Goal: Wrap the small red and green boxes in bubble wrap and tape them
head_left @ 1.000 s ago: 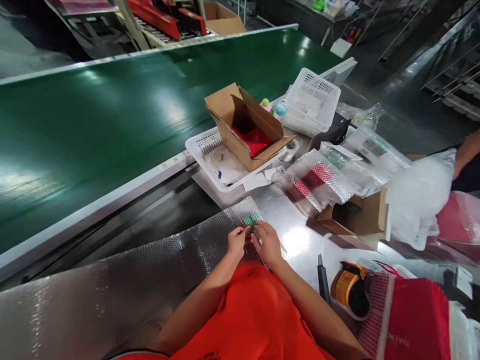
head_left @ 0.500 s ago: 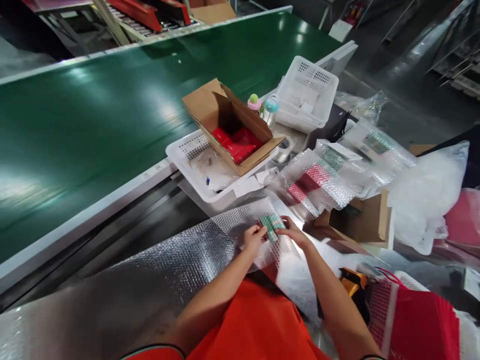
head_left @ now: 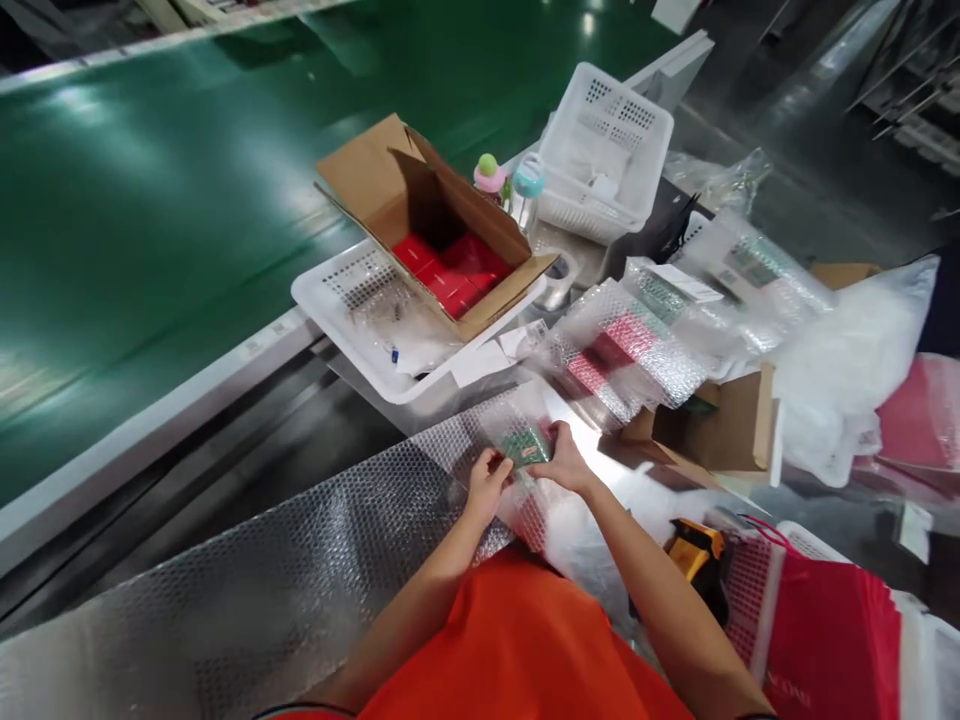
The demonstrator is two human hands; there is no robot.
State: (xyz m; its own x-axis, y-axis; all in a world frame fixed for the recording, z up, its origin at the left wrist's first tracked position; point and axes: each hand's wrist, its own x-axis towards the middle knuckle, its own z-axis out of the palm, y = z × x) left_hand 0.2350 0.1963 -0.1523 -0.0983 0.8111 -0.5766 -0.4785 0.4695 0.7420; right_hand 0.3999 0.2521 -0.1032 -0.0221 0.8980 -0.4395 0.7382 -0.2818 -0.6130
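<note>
Both hands hold a small green box (head_left: 528, 446) with a bit of red at its side, seen through bubble wrap around it. My left hand (head_left: 487, 482) grips its left edge, fingers closed on the wrapped box. On the opposite edge, my right hand (head_left: 564, 460) has thumb and fingers closed round it. A long sheet of bubble wrap (head_left: 330, 540) runs from the hands to the lower left. Several bubble-wrapped packs (head_left: 611, 350), some showing red or green, lie just beyond my right hand.
An open carton (head_left: 480, 318) with red boxes rests on a white basket (head_left: 405, 395). Behind are a second white basket (head_left: 637, 130), two bottles (head_left: 527, 185) and a green conveyor belt (head_left: 225, 150). To the right are a small carton (head_left: 742, 430), an orange tape dispenser (head_left: 694, 550) and red bags (head_left: 832, 630).
My view has tilted down and shifted a little. The green box has turned in my hands, and more bubble wrap now lies over it.
</note>
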